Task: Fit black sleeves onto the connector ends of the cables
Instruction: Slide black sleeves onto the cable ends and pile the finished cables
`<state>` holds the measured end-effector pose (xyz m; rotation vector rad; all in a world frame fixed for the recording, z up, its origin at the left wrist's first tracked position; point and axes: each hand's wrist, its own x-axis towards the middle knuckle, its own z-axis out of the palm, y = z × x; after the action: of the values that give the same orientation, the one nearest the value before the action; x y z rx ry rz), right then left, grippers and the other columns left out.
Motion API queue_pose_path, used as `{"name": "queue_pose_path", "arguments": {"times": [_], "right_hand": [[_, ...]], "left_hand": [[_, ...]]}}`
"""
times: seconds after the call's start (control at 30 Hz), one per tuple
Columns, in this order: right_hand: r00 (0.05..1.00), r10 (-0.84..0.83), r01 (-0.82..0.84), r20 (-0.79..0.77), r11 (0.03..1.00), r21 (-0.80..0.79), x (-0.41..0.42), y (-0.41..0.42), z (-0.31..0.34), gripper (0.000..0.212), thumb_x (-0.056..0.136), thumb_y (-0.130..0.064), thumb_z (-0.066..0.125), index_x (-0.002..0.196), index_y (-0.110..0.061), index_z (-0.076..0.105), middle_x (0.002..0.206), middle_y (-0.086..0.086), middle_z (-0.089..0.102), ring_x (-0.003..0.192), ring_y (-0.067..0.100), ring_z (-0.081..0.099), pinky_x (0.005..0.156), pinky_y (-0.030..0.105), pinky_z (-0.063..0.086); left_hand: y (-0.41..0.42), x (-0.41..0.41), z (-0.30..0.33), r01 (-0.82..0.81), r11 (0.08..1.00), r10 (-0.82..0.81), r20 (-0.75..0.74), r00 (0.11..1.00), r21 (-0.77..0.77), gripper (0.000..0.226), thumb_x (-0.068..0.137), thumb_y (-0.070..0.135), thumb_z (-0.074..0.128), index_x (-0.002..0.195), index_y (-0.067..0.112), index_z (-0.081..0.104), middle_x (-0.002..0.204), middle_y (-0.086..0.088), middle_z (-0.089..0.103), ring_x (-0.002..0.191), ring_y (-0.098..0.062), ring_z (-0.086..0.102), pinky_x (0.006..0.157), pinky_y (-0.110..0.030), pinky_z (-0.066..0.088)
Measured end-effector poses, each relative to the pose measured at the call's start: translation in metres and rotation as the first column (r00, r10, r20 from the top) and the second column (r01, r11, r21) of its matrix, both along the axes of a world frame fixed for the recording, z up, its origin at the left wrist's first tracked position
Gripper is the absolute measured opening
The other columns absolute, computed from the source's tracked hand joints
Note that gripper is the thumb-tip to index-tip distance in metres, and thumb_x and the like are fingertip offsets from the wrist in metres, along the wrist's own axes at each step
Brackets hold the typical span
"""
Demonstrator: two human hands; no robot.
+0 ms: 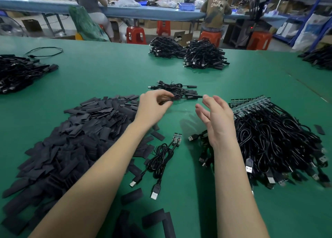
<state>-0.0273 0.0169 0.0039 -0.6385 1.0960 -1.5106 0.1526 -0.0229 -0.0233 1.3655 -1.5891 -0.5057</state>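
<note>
1. Work surface: a matte green table [107,72], smooth and flat.
2. Left hand [152,105]: fingers curled, thumb and fingertips pinching a thin black cable at the edge of a small sleeved cable bundle [177,91] lying at 12 o'clock of the hands.
3. Right hand [218,117]: fingers straight and slightly spread, holding nothing, just beside the bundle's sleeved end.
4. Black sleeves [75,140]: flat, matte rectangular pieces heaped in a large pile at 9 o'clock; strays lie near the bottom edge.
5. Unsleeved cables [276,140]: glossy coiled black leads with small green circuit boards at one end and metal USB plugs at the other, piled at 3 o'clock.
6. Two loose cables [159,160] with bare boards lie between the forearms.
7. Finished bundles [190,53] sit at 12 o'clock, well apart.
</note>
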Motion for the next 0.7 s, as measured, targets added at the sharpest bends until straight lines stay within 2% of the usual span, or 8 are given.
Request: {"name": "queue_pose_path", "arguments": {"times": [0.1,0.23,0.3,0.4,0.47,0.53,0.63,0.7], "right_hand": [[0.998,0.042,-0.042,-0.051,0.999,0.013,0.000,0.000,-0.003,0.039,0.096,-0.014,0.069,0.132,-0.009,0.053,0.125,0.015,0.062,0.097,0.023,0.072,0.082,0.029,0.062],[0.929,0.160,-0.149,-0.332,0.987,0.061,0.004,-0.001,-0.011,0.023,0.095,-0.018,0.069,0.117,-0.013,0.063,0.110,0.009,0.068,0.085,0.018,0.069,0.074,0.023,0.060],[0.819,0.211,-0.210,-0.534,0.976,0.063,0.006,-0.001,-0.015,0.011,0.093,-0.022,0.071,0.103,-0.019,0.072,0.100,0.001,0.073,0.079,0.012,0.068,0.075,0.025,0.057],[0.462,0.268,-0.313,-0.845,0.941,0.127,0.007,0.001,-0.017,0.009,0.088,-0.031,0.073,0.095,-0.027,0.077,0.093,-0.013,0.075,0.086,0.004,0.068,0.082,0.023,0.051],[0.182,0.363,-0.360,-0.914,0.889,0.282,0.008,0.003,-0.018,0.023,0.085,-0.037,0.077,0.106,-0.027,0.077,0.103,-0.011,0.074,0.099,0.009,0.067,0.087,0.023,0.048],[0.013,0.447,-0.345,-0.894,0.841,0.416,0.011,0.004,-0.019,0.037,0.082,-0.040,0.081,0.115,-0.024,0.074,0.112,-0.003,0.072,0.108,0.017,0.065,0.093,0.027,0.049],[-0.020,0.486,-0.312,-0.874,0.827,0.467,0.018,0.004,-0.018,0.029,0.078,-0.031,0.084,0.104,-0.020,0.076,0.109,0.003,0.074,0.104,0.024,0.067,0.092,0.031,0.054],[-0.031,0.482,-0.324,-0.876,0.824,0.465,0.020,0.006,-0.019,0.025,0.078,-0.027,0.083,0.099,-0.019,0.074,0.105,0.004,0.074,0.100,0.024,0.067,0.088,0.030,0.054]], "left_hand": [[-0.036,-0.007,0.000,-0.018,1.000,0.013,0.298,0.954,0.012,0.023,0.090,0.012,0.072,0.111,0.019,0.078,0.111,0.000,0.076,0.109,-0.016,0.068,0.107,-0.035,0.047],[-0.072,-0.012,-0.013,-0.054,0.997,0.005,0.620,0.785,0.060,0.028,0.095,0.015,0.063,0.119,0.023,0.074,0.124,-0.002,0.072,0.122,-0.025,0.059,0.108,-0.038,0.040],[-0.083,-0.011,-0.015,-0.113,0.994,0.069,0.745,0.663,0.009,0.029,0.095,0.016,0.060,0.117,0.028,0.074,0.123,0.002,0.070,0.122,-0.023,0.055,0.104,-0.036,0.033],[-0.090,-0.006,-0.014,-0.158,0.985,0.142,0.812,0.566,-0.062,0.028,0.094,0.020,0.062,0.117,0.033,0.073,0.125,0.004,0.062,0.122,-0.023,0.046,0.100,-0.038,0.030],[-0.083,-0.005,-0.014,-0.161,0.986,0.137,0.792,0.595,-0.050,0.032,0.093,0.028,0.064,0.124,0.032,0.067,0.130,0.000,0.055,0.126,-0.024,0.043,0.102,-0.039,0.030],[-0.066,-0.004,-0.013,-0.151,0.988,0.138,0.685,0.715,-0.041,0.036,0.091,0.033,0.067,0.126,0.027,0.062,0.130,-0.002,0.055,0.125,-0.024,0.045,0.103,-0.040,0.034],[-0.025,-0.004,-0.011,-0.073,0.997,0.064,0.340,0.938,0.014,0.025,0.090,0.031,0.070,0.113,0.022,0.066,0.117,0.001,0.065,0.106,-0.018,0.058,0.093,-0.029,0.045],[0.008,-0.002,-0.013,-0.047,0.996,0.036,0.146,0.989,0.072,0.013,0.089,0.031,0.072,0.099,0.025,0.068,0.102,0.011,0.070,0.086,-0.009,0.062,0.075,-0.017,0.046]]}}
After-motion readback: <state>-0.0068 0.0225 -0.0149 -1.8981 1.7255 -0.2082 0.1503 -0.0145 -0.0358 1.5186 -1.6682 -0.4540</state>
